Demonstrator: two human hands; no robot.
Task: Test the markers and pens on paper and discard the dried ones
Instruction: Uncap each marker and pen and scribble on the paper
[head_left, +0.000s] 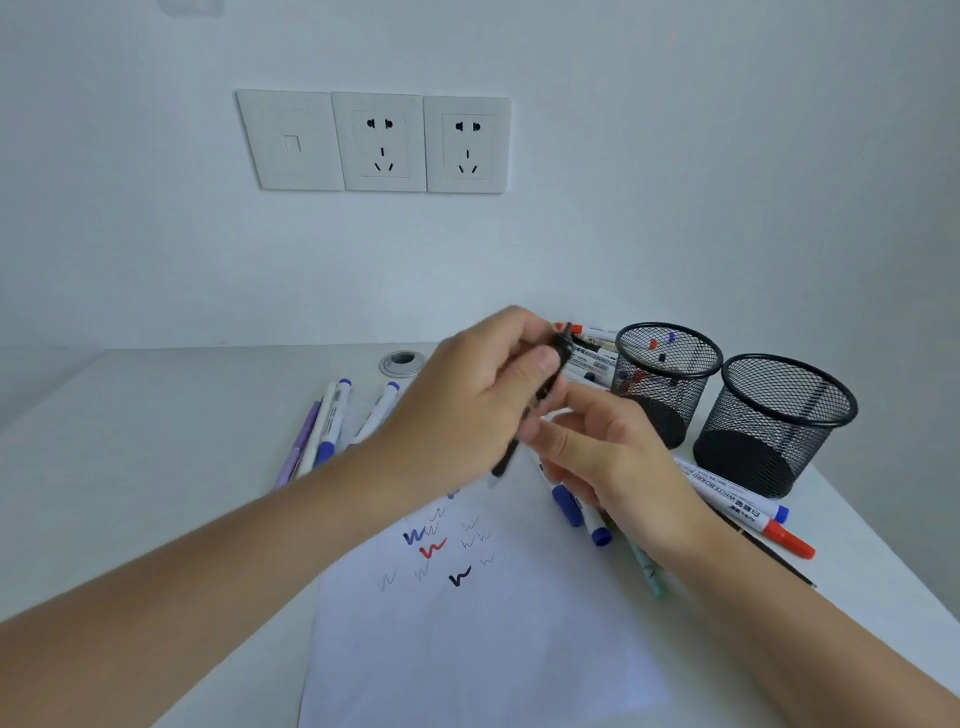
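A black pen (505, 460) is gripped at its 1 o'clock end by the left hand (467, 405) and pinched mid-barrel by the right hand (608, 452), above the scribbled paper (467, 649).

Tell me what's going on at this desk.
A person holds a black pen above the paper with both hands: the left hand grips its upper end, the right hand pinches it lower down. The paper bears blue, red and black squiggles plus some faint ones. More markers lie on either side, and two mesh cups stand at the right.
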